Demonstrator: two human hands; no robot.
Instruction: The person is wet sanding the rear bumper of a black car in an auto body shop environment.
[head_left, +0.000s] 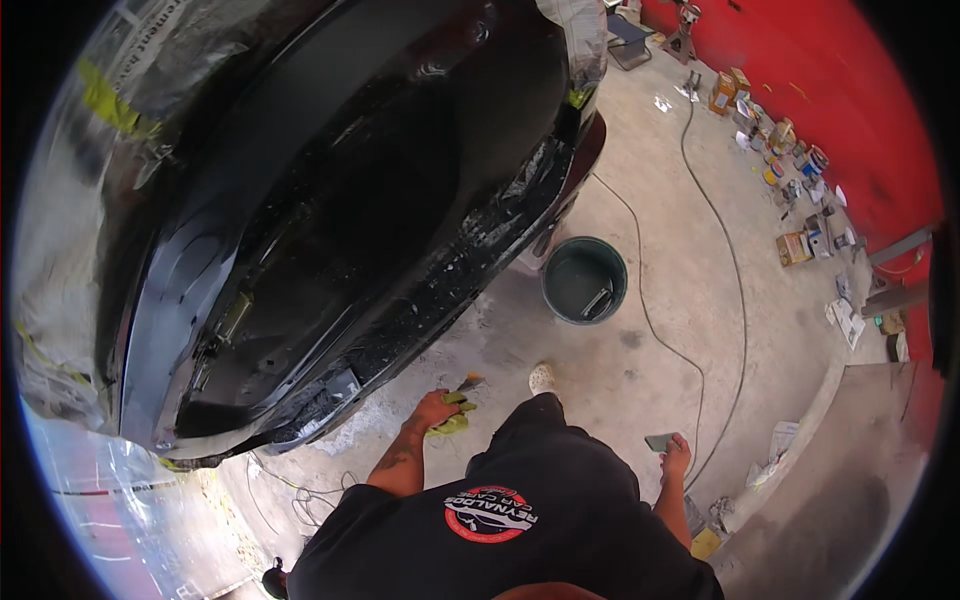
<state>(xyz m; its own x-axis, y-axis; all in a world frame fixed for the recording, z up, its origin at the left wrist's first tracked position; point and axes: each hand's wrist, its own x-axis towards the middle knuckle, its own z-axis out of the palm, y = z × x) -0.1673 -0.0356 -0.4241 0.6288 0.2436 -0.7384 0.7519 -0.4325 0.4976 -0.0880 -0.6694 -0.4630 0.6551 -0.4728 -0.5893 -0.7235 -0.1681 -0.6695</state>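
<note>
My left hand point(436, 408) is low beside the car body, gripping crumpled yellow-green material point(448, 420), with a small dark and orange piece point(470, 381) showing above it. My right hand point(676, 450) is out to the right of my body, closed on a flat grey-green pad point(658, 442). The glossy black car body panel point(360, 190) fills the upper left, with scuffed, whitish patches along its lower edge. Masking plastic point(60, 290) and yellow-green tape point(110, 100) border it on the left.
A dark bucket point(585, 262) with an object inside stands on the concrete floor point(660, 300) by my shoe point(542, 376). Cables point(690, 140) snake across the floor. Cans, boxes point(795, 250) and tools line the red wall point(850, 90), with a folding stool point(628, 40) at top.
</note>
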